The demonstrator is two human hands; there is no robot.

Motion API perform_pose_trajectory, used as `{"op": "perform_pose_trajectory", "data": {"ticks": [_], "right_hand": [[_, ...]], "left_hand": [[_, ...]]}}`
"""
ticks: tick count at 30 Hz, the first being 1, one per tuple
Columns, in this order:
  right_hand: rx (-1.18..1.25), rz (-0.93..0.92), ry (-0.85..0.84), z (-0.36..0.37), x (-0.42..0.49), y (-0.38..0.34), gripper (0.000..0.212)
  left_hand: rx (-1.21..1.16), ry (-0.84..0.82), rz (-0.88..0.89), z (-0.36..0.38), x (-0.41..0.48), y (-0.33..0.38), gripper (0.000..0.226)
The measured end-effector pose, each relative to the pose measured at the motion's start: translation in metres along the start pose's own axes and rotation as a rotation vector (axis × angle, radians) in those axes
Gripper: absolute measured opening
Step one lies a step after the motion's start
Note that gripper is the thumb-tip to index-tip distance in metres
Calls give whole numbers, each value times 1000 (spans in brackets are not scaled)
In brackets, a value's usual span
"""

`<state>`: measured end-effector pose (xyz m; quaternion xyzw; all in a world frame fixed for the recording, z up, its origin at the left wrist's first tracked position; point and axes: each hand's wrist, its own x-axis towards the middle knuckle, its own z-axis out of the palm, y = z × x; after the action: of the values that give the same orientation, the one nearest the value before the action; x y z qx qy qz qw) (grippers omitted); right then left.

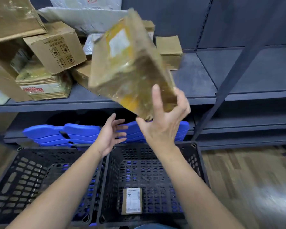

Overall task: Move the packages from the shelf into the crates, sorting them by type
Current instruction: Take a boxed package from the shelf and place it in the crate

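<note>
My right hand (165, 118) grips the lower corner of a taped brown cardboard box (129, 63), held tilted in the air in front of the shelf and above the right crate. My left hand (111, 134) hovers open, palm up, just below and left of the box, touching nothing. Two black perforated crates stand on the floor below: the right crate (200, 162) has one small labelled cardboard package (132, 201) on its bottom; the left crate (15, 176) shows no package. More cardboard boxes (54, 48) and grey plastic mailers (82, 19) are piled on the dark shelf (196, 80).
A slanted shelf brace (234, 68) crosses at the right. Blue folded plastic panels (61, 133) lie on the lowest shelf behind the crates. Wooden floor (246, 179) spreads to the right of the crates. The right half of the shelf board is bare.
</note>
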<state>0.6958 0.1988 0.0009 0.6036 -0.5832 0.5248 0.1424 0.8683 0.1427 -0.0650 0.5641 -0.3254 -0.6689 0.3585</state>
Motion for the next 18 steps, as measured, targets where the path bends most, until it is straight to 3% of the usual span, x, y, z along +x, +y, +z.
{"op": "perform_pose_trajectory", "data": {"ticks": [2, 6, 12, 15, 18], "right_hand": [[-130, -125, 128, 11, -11, 8, 90], [-200, -161, 204, 23, -26, 18, 73], [-184, -97, 171, 23, -33, 23, 94], [-38, 59, 45, 18, -30, 17, 105], [308, 452, -125, 11, -23, 7, 132]], "left_hand": [[7, 0, -26, 1, 0, -4, 59], [29, 9, -37, 1, 2, -5, 59], [19, 6, 2, -4, 1, 1, 57], [10, 4, 19, -4, -1, 2, 55], [19, 5, 33, -5, 0, 2, 53]]}}
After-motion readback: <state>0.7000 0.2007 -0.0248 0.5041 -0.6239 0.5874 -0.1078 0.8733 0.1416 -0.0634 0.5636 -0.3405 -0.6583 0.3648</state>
